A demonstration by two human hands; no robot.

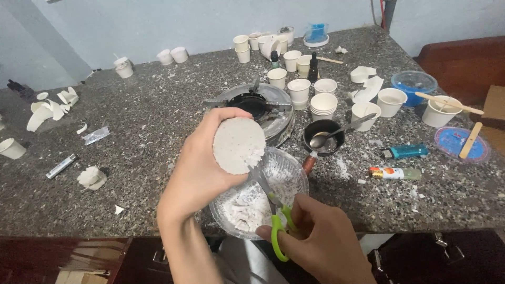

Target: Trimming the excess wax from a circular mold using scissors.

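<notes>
The left hand (202,163) wraps its fingers around a round white wax block (238,145) and holds it up over a clear glass bowl (286,173). The right hand (321,234) has its fingers through the green handles of small scissors (271,202) — the blades touch the block's lower edge. White wax bits fill the bowl (it sits at the table's near edge). Behind it are a small gas stove (258,105) and a little black pot (323,138) with a spoon (339,131) in it — many white paper cups (323,105) stand near.
</notes>
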